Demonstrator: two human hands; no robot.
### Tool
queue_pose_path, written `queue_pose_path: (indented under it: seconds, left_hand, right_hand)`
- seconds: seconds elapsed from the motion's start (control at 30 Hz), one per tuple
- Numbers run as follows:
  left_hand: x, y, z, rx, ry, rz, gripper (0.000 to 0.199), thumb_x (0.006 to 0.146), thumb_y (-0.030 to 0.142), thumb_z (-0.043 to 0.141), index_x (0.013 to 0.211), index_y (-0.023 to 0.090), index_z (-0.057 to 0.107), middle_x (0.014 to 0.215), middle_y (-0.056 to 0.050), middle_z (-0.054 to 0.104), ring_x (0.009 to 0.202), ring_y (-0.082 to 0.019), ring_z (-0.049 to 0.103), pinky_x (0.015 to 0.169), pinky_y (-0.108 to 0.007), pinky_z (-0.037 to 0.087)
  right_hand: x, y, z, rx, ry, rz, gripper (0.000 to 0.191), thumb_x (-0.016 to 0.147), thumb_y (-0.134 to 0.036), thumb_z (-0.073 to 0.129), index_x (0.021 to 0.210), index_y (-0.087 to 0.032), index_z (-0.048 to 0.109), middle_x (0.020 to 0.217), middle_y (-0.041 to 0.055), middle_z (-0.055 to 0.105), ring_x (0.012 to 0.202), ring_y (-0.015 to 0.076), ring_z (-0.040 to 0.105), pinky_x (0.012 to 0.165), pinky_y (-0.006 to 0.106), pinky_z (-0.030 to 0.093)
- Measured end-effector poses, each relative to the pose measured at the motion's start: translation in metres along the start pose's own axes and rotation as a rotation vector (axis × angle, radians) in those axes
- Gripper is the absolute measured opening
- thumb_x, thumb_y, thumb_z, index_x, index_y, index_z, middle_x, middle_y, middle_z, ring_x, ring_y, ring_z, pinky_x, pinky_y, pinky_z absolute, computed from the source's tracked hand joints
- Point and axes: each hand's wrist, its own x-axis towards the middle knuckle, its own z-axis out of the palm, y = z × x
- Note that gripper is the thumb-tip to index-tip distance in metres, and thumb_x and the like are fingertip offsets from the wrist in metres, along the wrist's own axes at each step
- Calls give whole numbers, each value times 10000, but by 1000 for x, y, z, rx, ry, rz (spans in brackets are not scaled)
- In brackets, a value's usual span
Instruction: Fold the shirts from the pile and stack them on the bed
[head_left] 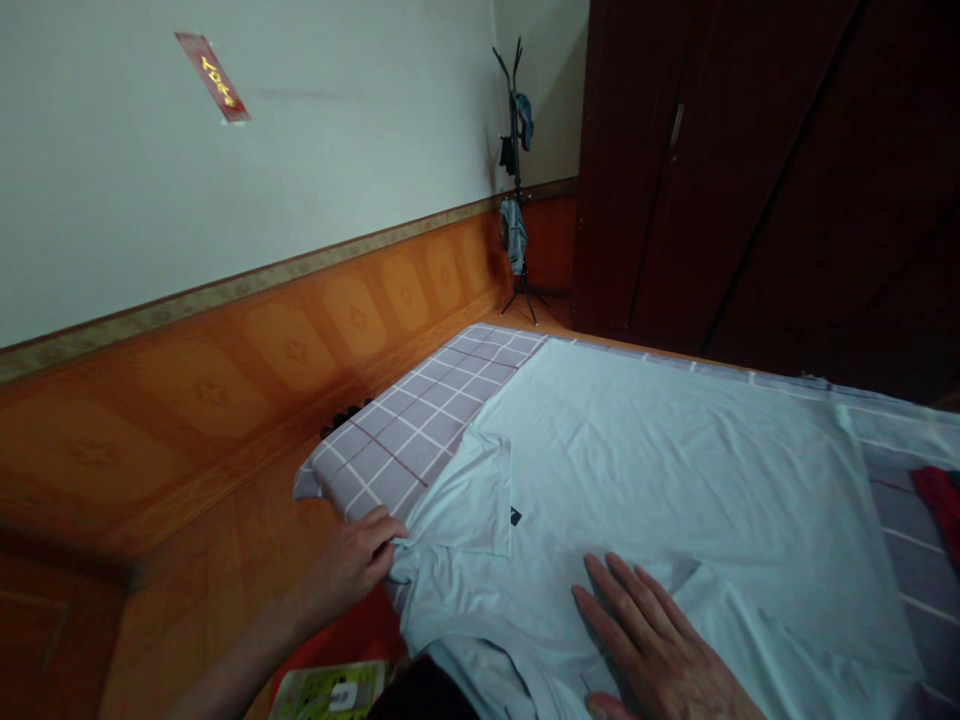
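Observation:
A pale T-shirt (637,440) lies spread over the bed, with a small dark mark on it and one sleeve folded inward. My left hand (367,550) pinches the shirt's edge near that folded sleeve, at the left side of the bed. Flat on the fabric rests my right hand (652,640), its fingers stretched out and holding nothing. Creases run through the cloth to the right of this hand, and the neck opening shows at the bottom of the view.
Under the shirt is a grey checked bedsheet (420,420). Dark red cloth (937,510) lies at the right edge. A coat rack (516,180) stands in the corner beside a dark wardrobe (735,170). A green patterned item (330,690) sits below my left arm.

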Motion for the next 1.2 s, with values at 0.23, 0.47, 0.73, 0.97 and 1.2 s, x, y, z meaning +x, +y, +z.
queue_pose_path:
  seconds: [0.23,0.47,0.73,0.97,1.2]
  left_hand:
    - [5,-1,-2,228,72,195,191,865,152,461,983,219,595,1054,-61,582,991,-214,530,883,-350,418]
    - [14,19,-2,224,8,264,154,901,161,425,900,191,575,955,-61,596,917,-200,532,836,-332,417]
    - [44,38,-4,26,-26,238,191,907,203,434,891,198,624,879,-38,636,850,-164,590,787,-278,459]
    - [89,51,19,90,-150,326,542,898,322,511,1397,159,375,1490,-153,304,1375,-281,267,1118,-475,243]
    - [120,45,34,125,-39,291,527,936,391,436,1389,124,391,1470,-170,336,1362,-259,296,1125,-433,252]
  right_hand:
    - [-2,-1,2,-23,-3,-13,653,843,-448,535,1418,-183,378,1430,118,419,1224,312,480,899,429,479]
    - [-2,-3,-1,-2,0,9,653,858,-424,522,1437,-185,337,1450,105,392,1238,299,465,904,421,478]
    - [1,0,-7,10,-37,2,644,867,-423,514,1438,-187,334,1447,106,394,1266,298,440,924,428,475]
    - [8,1,-16,-57,-32,-45,633,836,-429,542,1394,-158,415,1367,141,487,1214,309,499,878,422,508]
    - [10,3,-19,-61,-44,-52,609,848,-427,526,1389,-167,423,1367,134,488,1216,292,500,888,405,502]
